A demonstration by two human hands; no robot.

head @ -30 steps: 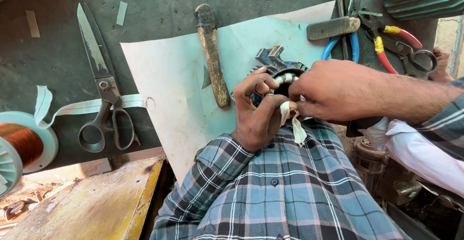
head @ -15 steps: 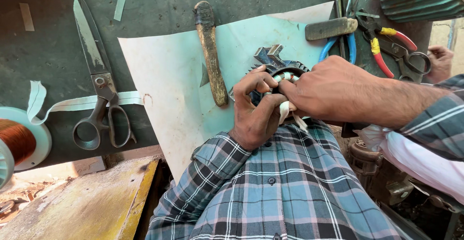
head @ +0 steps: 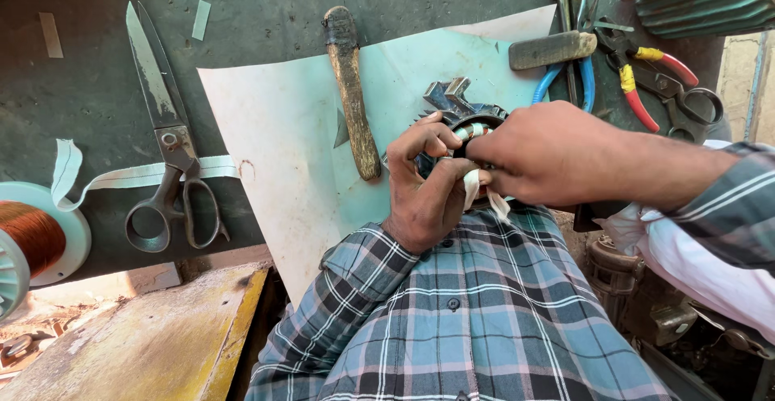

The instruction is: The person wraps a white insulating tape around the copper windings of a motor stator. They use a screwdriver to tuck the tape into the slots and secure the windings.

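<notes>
Both hands work close together on a dark round motor stator [head: 457,119] with metal fins, held over a pale green sheet [head: 282,135] on the bench. My left hand [head: 426,187] grips the stator from below, fingers curled over its rim. My right hand [head: 557,155] covers its right side, fingers pinched at the windings where a white strip of tape [head: 484,195] hangs down. The stator's middle is mostly hidden by the hands.
Large scissors [head: 165,151] lie at left on a white ribbon [head: 121,177]. A copper wire spool [head: 28,236] sits at the far left. A wooden-handled tool [head: 353,86] lies on the sheet. Pliers and cutters [head: 646,78] lie top right. A yellow board [head: 153,344] is below.
The hands stay on the stator, and the view has drifted slightly. The right hand now covers more of the stator, and the white strip hangs shorter beneath it.
</notes>
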